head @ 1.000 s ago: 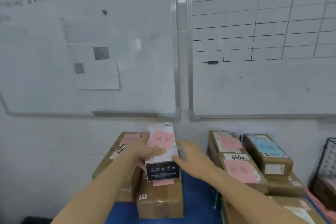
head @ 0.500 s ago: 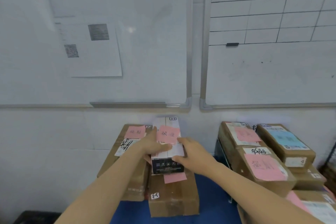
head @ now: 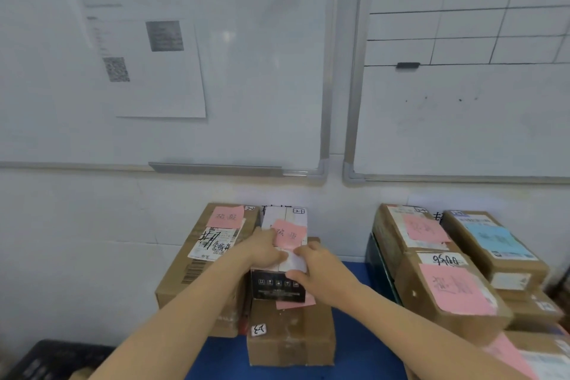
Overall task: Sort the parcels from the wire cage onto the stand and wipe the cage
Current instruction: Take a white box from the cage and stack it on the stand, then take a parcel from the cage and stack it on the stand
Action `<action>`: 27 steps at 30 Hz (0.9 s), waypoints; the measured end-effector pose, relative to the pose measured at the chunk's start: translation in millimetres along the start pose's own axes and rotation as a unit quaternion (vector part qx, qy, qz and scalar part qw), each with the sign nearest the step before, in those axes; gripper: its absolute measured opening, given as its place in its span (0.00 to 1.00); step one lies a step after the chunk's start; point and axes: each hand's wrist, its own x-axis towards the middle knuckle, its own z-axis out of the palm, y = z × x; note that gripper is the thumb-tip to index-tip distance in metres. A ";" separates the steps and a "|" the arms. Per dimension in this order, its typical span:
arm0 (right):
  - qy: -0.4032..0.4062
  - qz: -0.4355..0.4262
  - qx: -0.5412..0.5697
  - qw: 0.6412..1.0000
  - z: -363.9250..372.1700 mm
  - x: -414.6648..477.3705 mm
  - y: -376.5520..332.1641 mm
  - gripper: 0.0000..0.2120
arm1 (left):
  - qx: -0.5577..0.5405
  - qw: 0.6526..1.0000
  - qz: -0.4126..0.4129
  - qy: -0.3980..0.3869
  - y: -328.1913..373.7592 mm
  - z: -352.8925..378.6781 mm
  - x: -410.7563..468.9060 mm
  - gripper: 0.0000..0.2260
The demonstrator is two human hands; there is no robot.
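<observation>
A white parcel with a black front end and a pink note (head: 285,227) lies on top of a brown cardboard parcel (head: 290,333) on the blue stand top (head: 367,348). My left hand (head: 265,248) grips its left top edge, fingers curled over the top. My right hand (head: 317,271) grips its right front corner, thumb on top and fingers down the side. A bigger brown parcel with a pink note (head: 212,253) stands just to the left, touching it. The wire cage is out of view.
To the right stands a stack of several brown parcels with pink and blue notes (head: 444,281). Two whiteboards (head: 246,71) hang on the wall behind. A dark crate (head: 58,358) sits low at the left.
The white parcel has come down onto the brown one and slid back toward the wall. My right hand moved from beside it to gripping its right front corner. The view tilted down.
</observation>
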 end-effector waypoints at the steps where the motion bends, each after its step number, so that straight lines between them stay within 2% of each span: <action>1: -0.004 -0.001 -0.004 1.000 -0.2 0.9 0.1 0.26 | -0.007 1.000 0.003 0.006 2.2 -0.3 -0.3 0.26; 6: 0.003 0.006 0.001 1.000 -19.5 4.6 -1.5 0.33 | -0.038 0.997 0.045 0.051 18.1 -10.2 -8.7 0.34; 9: 0.011 -0.005 -0.017 1.000 -36.0 6.0 -0.1 0.35 | -0.005 0.995 0.060 0.079 17.3 -18.9 -10.1 0.34; 12: 0.018 -0.006 -0.037 0.999 -49.4 2.7 1.3 0.33 | 0.037 0.996 0.048 0.065 13.9 -20.8 -12.9 0.37; 15: 0.026 -0.018 -0.072 0.997 -65.1 -7.3 3.6 0.28 | 0.124 0.991 0.024 0.048 15.5 -17.7 -16.5 0.40; 19: 0.043 -0.040 -0.112 0.992 -91.2 -24.6 11.7 0.28 | 0.175 0.984 0.013 0.026 34.2 -22.0 -28.0 0.39; 23: 0.069 -0.025 -0.125 0.989 -122.6 -50.3 25.4 0.31 | 0.152 0.987 0.049 0.025 71.8 -29.0 -41.6 0.38; 27: 0.127 -0.019 -0.144 0.981 -164.8 -96.2 53.7 0.29 | 0.099 0.987 0.121 0.045 133.5 -26.3 -63.5 0.35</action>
